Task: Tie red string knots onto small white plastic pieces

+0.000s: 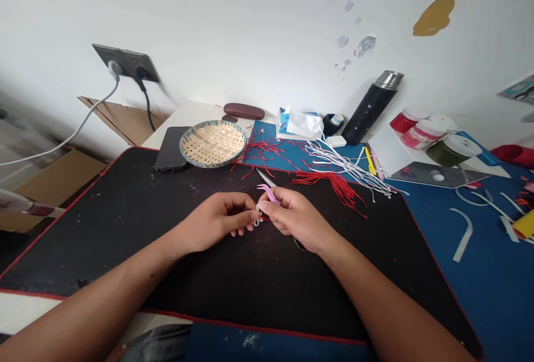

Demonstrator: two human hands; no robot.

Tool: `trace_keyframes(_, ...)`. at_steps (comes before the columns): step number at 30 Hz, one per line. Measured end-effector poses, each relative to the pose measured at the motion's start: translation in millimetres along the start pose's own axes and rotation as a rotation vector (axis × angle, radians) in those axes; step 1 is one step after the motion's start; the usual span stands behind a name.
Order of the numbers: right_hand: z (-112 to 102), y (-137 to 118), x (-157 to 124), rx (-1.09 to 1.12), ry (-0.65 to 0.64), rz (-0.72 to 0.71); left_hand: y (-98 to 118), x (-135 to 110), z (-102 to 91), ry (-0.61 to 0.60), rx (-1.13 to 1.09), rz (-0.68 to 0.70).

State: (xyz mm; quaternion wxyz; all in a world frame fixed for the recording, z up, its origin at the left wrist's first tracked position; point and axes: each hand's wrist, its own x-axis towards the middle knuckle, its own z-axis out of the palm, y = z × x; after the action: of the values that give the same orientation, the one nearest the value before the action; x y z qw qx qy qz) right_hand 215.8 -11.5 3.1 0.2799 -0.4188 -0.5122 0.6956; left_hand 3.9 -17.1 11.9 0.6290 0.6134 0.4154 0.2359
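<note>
A small white looped cord point(257, 221) is held between the two hands, above a black mat point(258, 289). It is pinched by the thumb and forefinger of the left hand point(221, 214), apparently to be kept steady. By the right hand point(298, 217), purple tweezers point(271, 194) are grasped with their tips pointed away from the cord, seemingly so that the fingertips can be used beside it. Just beyond, a pointed metal blade point(266, 178) is seen; whether it is held or merely laid there cannot be told. Farther out, red cords point(340, 183) and white cords point(352, 170) are bunched side by side, probably for easy reach. A woven basket point(213, 143) is set to the left, perhaps to leave the middle unobstructed.
</note>
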Motion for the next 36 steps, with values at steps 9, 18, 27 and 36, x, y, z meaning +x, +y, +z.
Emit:
trace_keyframes(9,1.6,1.2,0.9,-0.002,0.023,-0.024,-0.4,1.9,-1.0,0.006,-0.032,-0.032)
trace_keyframes(18,3.8,-1.3,0.6,0.095,0.056,0.019,-1.2,3.8,0.0,0.074,-0.129,-0.013)
trace_keyframes(27,3.2,2.5,0.6,-0.157,0.063,-0.039,-5.6,5.5,-0.9,0.181,-0.243,0.058)
trace_keyframes(36,1.4,5.0,1.3,-0.221,0.099,-0.078,-5.1,3.5,-1.1,0.230,-0.191,0.114)
